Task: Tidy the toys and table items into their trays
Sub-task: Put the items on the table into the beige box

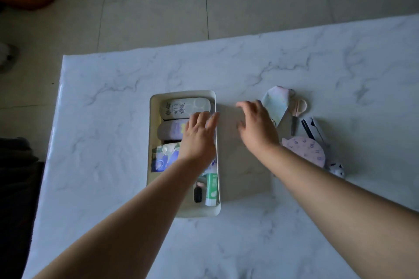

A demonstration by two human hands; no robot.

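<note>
Home, tiled floor (158,7), marble-look table (249,63)

The counter (113,120) is bare left of the tray (150,142); scissors (297,113) and small things crowd the right.

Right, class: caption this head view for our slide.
Both hands, left and right, reach over a filled tray; scissors wait on the marble table.

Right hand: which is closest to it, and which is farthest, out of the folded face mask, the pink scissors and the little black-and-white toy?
From the right hand, in the head view:
1. Folded face mask, just beside the fingers, on the hand's right.
2. Pink scissors, lying past the mask, farther right.
3. Black-and-white toy, farthest, down by the forearm near the pink round thing.
</note>
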